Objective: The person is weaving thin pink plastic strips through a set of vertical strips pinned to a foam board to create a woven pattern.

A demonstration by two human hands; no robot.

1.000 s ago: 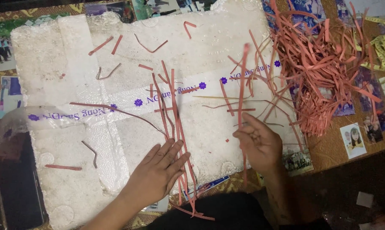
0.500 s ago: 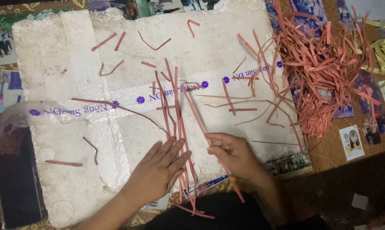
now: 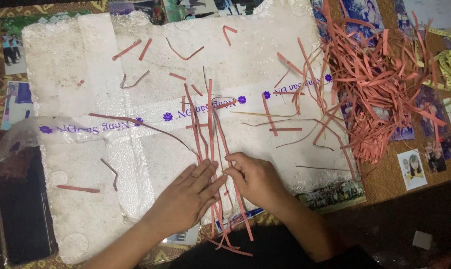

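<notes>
Basically L hand (image 3: pixel 188 197) flat, fingers spread, pressing red strips (image 3: pixel 211 144) on foam board (image 3: pixel 86 84); R hand (image 3: pixel 253 177) pinching one strip, hands touching.

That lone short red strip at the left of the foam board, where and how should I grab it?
Pinch the short red strip at its left end, coming from the board's left edge. It lies flat and nearly level on the white foam board, apart from other strips, and the left hand lies to its right, so the left end seems freest.
</notes>
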